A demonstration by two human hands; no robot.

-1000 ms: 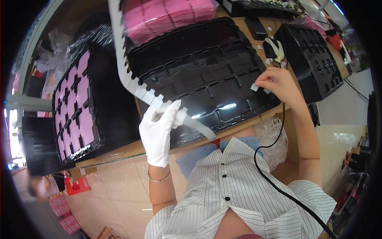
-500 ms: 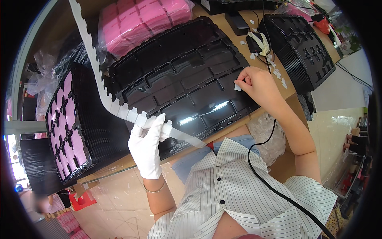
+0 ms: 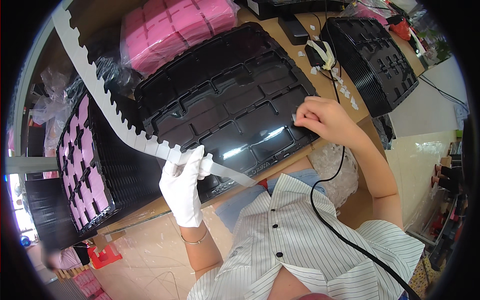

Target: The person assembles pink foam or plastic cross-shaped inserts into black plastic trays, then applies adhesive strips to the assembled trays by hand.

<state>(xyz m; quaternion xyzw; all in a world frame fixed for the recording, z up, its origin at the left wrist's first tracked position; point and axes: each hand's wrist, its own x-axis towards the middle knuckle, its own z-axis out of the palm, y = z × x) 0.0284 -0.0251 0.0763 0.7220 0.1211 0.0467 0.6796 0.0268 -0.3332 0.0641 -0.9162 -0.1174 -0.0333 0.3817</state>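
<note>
My left hand [image 3: 182, 190], in a white glove, is closed on a long white strip [image 3: 107, 110] with small tabs along one edge. The strip runs up toward the far left, and its bare translucent end [image 3: 232, 174] sticks out to the right of my fingers. Below both hands lies a shiny black plastic tray [image 3: 240, 107] with moulded compartments. My bare right hand [image 3: 322, 120] is over the tray's right edge, thumb and fingers pinched together. A small pale tab [image 3: 294, 117] shows at those fingertips, mostly hidden.
Black trays with pink foam [image 3: 85, 165] stand tilted on the left. Pink foam sheets in clear wrap [image 3: 175, 30] lie behind the tray. Another black tray stack [image 3: 375, 60] stands at the right, near loose white tabs [image 3: 345, 91]. A black cable [image 3: 345, 235] crosses my shirt.
My right hand has turned slightly and moved down a little, and the white tab at its fingertips shows less. The far part of the strip has swung left; my left hand keeps its hold.
</note>
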